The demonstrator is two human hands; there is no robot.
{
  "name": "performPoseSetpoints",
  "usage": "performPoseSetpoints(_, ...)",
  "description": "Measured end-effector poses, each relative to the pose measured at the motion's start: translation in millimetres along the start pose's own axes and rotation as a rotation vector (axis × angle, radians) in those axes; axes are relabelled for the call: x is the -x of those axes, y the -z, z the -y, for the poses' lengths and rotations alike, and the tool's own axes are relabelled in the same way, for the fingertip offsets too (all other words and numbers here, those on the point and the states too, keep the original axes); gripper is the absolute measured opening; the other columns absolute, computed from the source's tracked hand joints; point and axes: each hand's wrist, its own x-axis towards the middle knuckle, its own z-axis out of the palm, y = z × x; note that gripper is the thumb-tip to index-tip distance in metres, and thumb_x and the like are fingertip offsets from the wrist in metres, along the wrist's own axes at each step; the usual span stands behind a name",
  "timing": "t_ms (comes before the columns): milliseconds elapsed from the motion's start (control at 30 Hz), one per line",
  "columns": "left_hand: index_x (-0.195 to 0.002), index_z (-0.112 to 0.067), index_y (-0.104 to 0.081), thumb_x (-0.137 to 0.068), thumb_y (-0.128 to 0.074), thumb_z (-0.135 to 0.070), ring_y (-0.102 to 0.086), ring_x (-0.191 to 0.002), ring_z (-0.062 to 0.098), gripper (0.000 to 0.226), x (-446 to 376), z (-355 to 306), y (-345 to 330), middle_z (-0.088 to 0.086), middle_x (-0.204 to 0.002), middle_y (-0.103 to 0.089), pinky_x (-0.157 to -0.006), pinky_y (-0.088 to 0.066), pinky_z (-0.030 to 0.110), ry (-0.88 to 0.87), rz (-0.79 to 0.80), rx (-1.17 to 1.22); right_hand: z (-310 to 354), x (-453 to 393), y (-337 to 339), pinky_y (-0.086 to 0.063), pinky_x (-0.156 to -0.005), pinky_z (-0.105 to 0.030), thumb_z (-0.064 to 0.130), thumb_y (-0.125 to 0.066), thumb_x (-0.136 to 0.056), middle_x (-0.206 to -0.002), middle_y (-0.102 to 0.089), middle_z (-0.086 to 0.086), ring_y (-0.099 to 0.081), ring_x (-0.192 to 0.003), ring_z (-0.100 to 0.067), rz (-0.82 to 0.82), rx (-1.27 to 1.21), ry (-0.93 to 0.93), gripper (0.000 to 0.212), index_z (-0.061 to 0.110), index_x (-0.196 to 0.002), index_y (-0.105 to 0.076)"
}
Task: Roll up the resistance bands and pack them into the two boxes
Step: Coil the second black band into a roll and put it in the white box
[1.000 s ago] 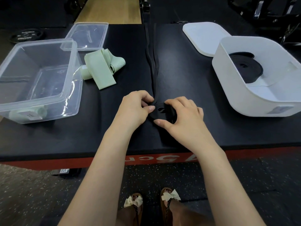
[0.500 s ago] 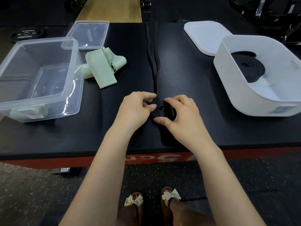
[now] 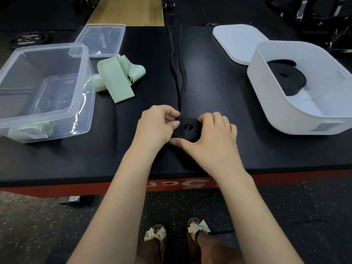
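Head view showed both hands working a black resistance band (image 3: 180, 77) near the front edge of the desk (image 3: 219, 96). Its near end was already wound into a flat coil (image 3: 187, 128), while the unrolled tail ran straight away across the desk toward the far edge. The band looked like soft, springy rubber – light, grippy rather than slippery, and likely to unwind if the coil was let go. Judging from that, the sensible hold was on the coil's outer rim, with the tail kept under slight tension where it joins the coil.

The right hand (image 3: 211, 138) cupped the coil, thumb along its near side and fingers curled over its far right edge – a narrow grip closed round the roll. The left hand (image 3: 156, 124) pinched the band just where the tail met the coil, fingers tightly curled.

A second black band (image 3: 287, 79) lay rolled inside the white box (image 3: 270, 103) at the right, its white lid (image 3: 236, 42) beside it. A pale green band (image 3: 118, 79) sat loose on the desk just beside the clear box (image 3: 82, 77), which held a green roll (image 3: 28, 131) in its near corner; the clear lid (image 3: 101, 39) lay behind
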Motion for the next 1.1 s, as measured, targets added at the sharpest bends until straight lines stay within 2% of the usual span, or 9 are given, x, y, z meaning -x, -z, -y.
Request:
performPoseSetpoints(167, -0.105, -0.022, -0.066, -0.087, -0.065, -0.014, -0.061, -0.086, 0.008, 0.02, 3, 1, -1, -0.009, -0.094, -0.065, -0.081, -0.045, 0.02, 0.0, -0.018, 0.015, 7, -1, -4, -0.024, -0.091, -0.029, 0.065, -0.058, -0.077, -0.113, -0.045, 0.001, -0.039, -0.109, -0.018, -0.032, -0.002, -0.002, 0.063, 0.015, -0.114, -0.048)
performPoseSetpoints(333, -0.103, -0.022, -0.064, -0.084, -0.069, -0.018, -0.059, -0.079, 0.001, 0.021, 3, 6, 5, -0.01, -0.1, -0.064, -0.071, -0.041, 0.006, -0.023, 0.008, 0.09, 0, -6, 4, -0.019, -0.097, -0.026, 0.055, -0.062, -0.081, -0.124, -0.043, 0.002, -0.034, -0.12, -0.015, 0.076, -0.091, 0.061, 0.066, 0.016, -0.132, -0.046)
performPoseSetpoints(367, -0.103, -0.023, -0.065, -0.084, -0.069, -0.019, -0.06, -0.081, 0.002, 0.02, 3, 5, 5, -0.011, -0.099, -0.065, -0.075, -0.043, 0.008, -0.023, 0.012, 0.088, -1, -7, 5, -0.018, -0.099, -0.027, 0.054, -0.063, -0.082, -0.127, -0.042, 0.003, -0.033, -0.122, -0.015, 0.096, -0.104, 0.066, 0.068, 0.016, -0.135, -0.044)
performPoseSetpoints(433, -0.101, -0.024, -0.066, -0.084, -0.068, -0.023, -0.061, -0.085, 0.004, 0.017, 3, 4, 6, -0.014, -0.094, -0.065, -0.088, -0.048, 0.023, -0.017, 0.007, 0.059, -3, -9, 8, -0.018, -0.103, -0.028, 0.052, -0.062, -0.083, -0.13, -0.041, 0.003, -0.031, -0.125, -0.014, 0.129, -0.108, 0.074, 0.069, 0.018, -0.139, -0.041)
performPoseSetpoints(533, -0.095, -0.027, -0.065, -0.084, -0.068, -0.026, -0.059, -0.084, 0.005, 0.012, 2, 2, 4, -0.018, -0.083, -0.062, -0.099, -0.043, 0.039, -0.011, 0.007, 0.014, -5, -11, 11, -0.017, -0.104, -0.028, 0.051, -0.061, -0.084, -0.131, -0.04, 0.004, -0.03, -0.126, -0.014, 0.155, -0.081, 0.098, 0.067, 0.02, -0.139, -0.041)
performPoseSetpoints(767, -0.092, -0.035, -0.056, -0.084, -0.067, -0.034, -0.05, -0.086, 0.007, 0.014, -1, 3, 4, -0.015, -0.097, -0.061, -0.1, -0.038, 0.039, 0.004, 0.005, -0.107, -4, -8, 11, -0.018, -0.105, -0.03, 0.055, -0.056, -0.085, -0.136, -0.037, 0.004, -0.027, -0.128, -0.014, 0.158, -0.047, 0.093, 0.07, 0.022, -0.143, -0.036)
performPoseSetpoints(933, -0.103, -0.031, -0.059, -0.085, -0.067, -0.03, -0.049, -0.086, 0.006, 0.02, -1, 4, 2, -0.017, -0.094, -0.058, -0.1, -0.038, 0.039, 0.004, -0.012, -0.088, 5, -1, 2, -0.026, -0.094, -0.03, 0.075, -0.056, -0.07, -0.119, -0.044, 0.002, -0.038, -0.114, -0.017, 0.0, 0.022, -0.041, 0.079, 0.017, -0.124, -0.047)
performPoseSetpoints(1033, -0.126, -0.031, -0.053, -0.085, -0.066, -0.023, -0.052, -0.088, 0.008, 0.044, 0, 1, 0, -0.015, -0.107, -0.058, -0.102, -0.038, 0.039, -0.007, -0.004, -0.055, 9, -1, -1, -0.026, -0.09, -0.03, 0.071, -0.055, -0.074, -0.113, -0.045, 0.001, -0.041, -0.109, -0.018, -0.044, 0.042, -0.033, 0.072, 0.015, -0.118, -0.05)
performPoseSetpoints(1100, -0.132, -0.029, -0.051, -0.086, -0.065, -0.019, -0.056, -0.093, 0.008, 0.049, 1, 1, -1, -0.012, -0.113, -0.059, -0.103, -0.038, 0.04, -0.017, 0.012, -0.006, 8, -3, -2, -0.025, -0.091, -0.03, 0.064, -0.057, -0.078, -0.111, -0.043, 0.0, -0.041, -0.109, -0.018, -0.03, 0.015, -0.004, 0.065, 0.014, -0.119, -0.051)
